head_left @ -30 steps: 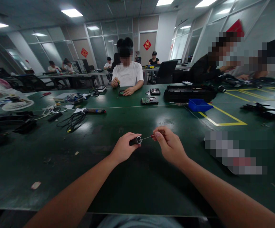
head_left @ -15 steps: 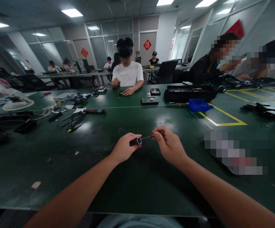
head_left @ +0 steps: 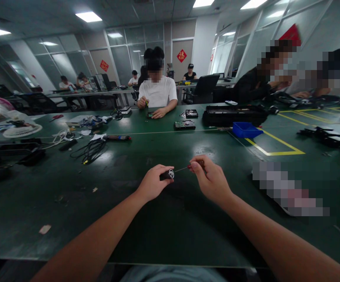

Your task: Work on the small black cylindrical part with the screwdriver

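Observation:
My left hand (head_left: 154, 181) is closed around a dark cylinder (head_left: 167, 174) whose round, silvery-rimmed end faces right. Inside that end some fittings show, too small to name. In my right hand (head_left: 209, 176) is a screwdriver (head_left: 189, 167) with a reddish handle, mostly covered by the fingers. Its thin shaft points left and its tip is at the cylinder's open end; whether it touches anything there I cannot tell. Both hands are over the green table (head_left: 170, 227), with the forearms coming from the near edge.
A blurred-out flat object (head_left: 287, 192) lies right of my right hand. Farther off are a blue bin (head_left: 246, 130), a long black housing (head_left: 234, 114), hard drives (head_left: 184, 125) and a coil of black cable (head_left: 92, 150). A person in white (head_left: 158, 92) sits opposite, handling small parts.
My right hand has shifted slightly right with the screwdriver. The cylinder's end has turned a little, so its inside shows more clearly. My left hand stays nearly in place.

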`<state>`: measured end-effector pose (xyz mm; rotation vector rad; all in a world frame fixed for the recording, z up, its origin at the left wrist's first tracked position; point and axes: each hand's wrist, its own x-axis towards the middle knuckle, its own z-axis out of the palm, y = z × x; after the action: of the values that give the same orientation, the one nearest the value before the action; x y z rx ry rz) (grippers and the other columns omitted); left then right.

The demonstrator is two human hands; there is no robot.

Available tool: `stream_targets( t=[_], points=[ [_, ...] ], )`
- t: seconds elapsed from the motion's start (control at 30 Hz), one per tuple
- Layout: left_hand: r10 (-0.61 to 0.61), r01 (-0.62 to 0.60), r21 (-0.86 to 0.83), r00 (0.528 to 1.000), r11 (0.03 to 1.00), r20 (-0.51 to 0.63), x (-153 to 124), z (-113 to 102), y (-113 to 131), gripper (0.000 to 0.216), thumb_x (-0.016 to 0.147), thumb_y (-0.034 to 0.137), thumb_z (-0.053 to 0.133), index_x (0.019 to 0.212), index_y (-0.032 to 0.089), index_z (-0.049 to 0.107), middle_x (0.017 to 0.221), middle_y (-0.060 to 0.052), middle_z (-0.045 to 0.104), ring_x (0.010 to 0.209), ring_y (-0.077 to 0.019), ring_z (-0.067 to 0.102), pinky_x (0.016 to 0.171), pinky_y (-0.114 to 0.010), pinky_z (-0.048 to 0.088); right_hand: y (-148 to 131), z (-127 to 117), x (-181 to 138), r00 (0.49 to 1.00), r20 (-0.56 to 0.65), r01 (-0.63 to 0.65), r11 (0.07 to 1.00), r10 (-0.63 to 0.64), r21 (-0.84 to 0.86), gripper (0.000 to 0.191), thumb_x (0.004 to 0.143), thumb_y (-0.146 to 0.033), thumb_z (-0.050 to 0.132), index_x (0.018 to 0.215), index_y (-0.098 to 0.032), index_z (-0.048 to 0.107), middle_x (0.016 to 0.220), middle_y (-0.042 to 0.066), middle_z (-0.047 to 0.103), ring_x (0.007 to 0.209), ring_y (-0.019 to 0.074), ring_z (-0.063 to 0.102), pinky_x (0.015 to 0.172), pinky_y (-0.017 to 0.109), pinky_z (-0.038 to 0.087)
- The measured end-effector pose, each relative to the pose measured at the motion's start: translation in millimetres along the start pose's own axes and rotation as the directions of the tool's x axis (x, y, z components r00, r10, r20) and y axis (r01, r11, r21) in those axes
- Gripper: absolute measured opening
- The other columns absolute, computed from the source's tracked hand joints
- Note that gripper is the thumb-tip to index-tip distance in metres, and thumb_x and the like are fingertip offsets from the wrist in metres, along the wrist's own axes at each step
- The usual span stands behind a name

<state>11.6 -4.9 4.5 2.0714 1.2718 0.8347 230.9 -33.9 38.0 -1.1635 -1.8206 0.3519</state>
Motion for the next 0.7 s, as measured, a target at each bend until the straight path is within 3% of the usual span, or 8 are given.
stream_targets(
  t=[0.17,0.7],
  points=[
    [0.005,-0.005,0.005,1.0,1.0,0.006,0.0,0.6,0.6,0.045,0.081,0.017,0.076,0.124,0.027,0.068,0.118,-0.003,0.066,0.11,-0.0212,0.061,0.101,-0.037,0.046,-1.7,-0.2,-0.6,0.997,0.079,-0.004,1.0,0.006,-0.019,0.019,0.101,-0.033,0.044,0.101,-0.02,0.058,0.087,0.007,0.072,0.078,0.021,0.07,0.068,0.033,0.051],
    [-0.014,0.014,0.011,1.0,1.0,-0.02,1.9,0.7,-3.1,0.041,0.081,0.018,0.076,0.12,0.026,0.069,0.118,-0.004,0.067,0.11,-0.0221,0.062,0.1,-0.037,0.046,2.4,2.9,3.7,0.999,0.04,-0.028,0.993,0.032,-0.111,0.017,0.1,-0.031,0.044,0.098,-0.02,0.057,0.085,0.006,0.071,0.077,0.0219,0.069,0.069,0.034,0.048]
  ],
)
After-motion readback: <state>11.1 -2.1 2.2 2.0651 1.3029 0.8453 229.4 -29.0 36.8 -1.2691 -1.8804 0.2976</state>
